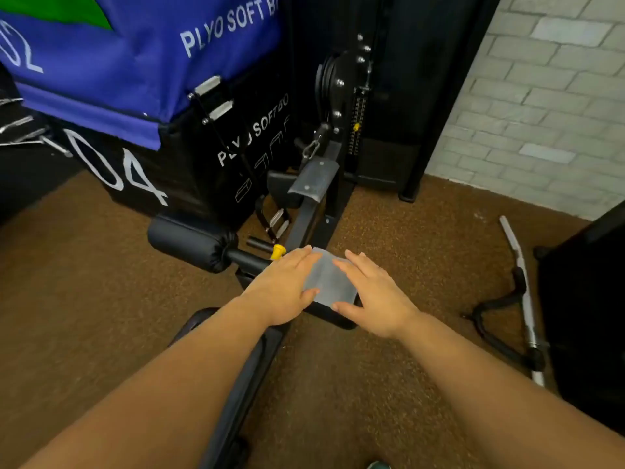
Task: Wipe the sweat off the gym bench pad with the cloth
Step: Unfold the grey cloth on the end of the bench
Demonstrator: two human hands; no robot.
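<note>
A pale grey folded cloth (329, 279) lies flat on the far end of a black bench pad (333, 318). My left hand (284, 287) presses on the cloth's left edge, fingers spread and flat. My right hand (373, 296) presses on its right edge the same way, thumb at the cloth's near corner. Most of the pad is hidden under my hands and forearms. A longer black padded section (236, 397) runs back toward me under my left forearm.
A black foam roller (191, 242) with a yellow adjustment pin (278, 252) sticks out to the left. Stacked plyo soft boxes (135, 96) stand behind, beside a cable machine frame (333, 130). A curved bar attachment (517, 299) lies on the brown floor at right.
</note>
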